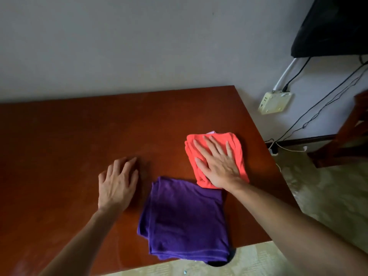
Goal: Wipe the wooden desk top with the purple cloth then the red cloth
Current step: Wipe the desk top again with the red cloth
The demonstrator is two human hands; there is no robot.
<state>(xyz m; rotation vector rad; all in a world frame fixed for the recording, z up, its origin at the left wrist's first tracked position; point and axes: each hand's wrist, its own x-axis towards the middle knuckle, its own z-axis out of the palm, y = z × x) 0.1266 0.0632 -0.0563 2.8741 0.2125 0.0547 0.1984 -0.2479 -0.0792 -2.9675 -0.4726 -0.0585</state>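
The wooden desk top (69, 132) is reddish brown and fills the lower left of the view. A folded purple cloth (185, 222) lies near the desk's front edge, untouched by either hand. Just beyond it to the right lies a folded red cloth (237, 148). My right hand (217, 162) presses flat on the red cloth with fingers spread. My left hand (118, 184) rests on the bare wood left of the purple cloth, fingers slightly curled, holding nothing.
A grey wall (119, 46) backs the desk. At right a white wall box (275, 102) with cables, a dark screen (330, 26) above and a wooden chair (346, 132) stand beyond the desk's right edge. A round cable hole (219, 262) sits at the front edge.
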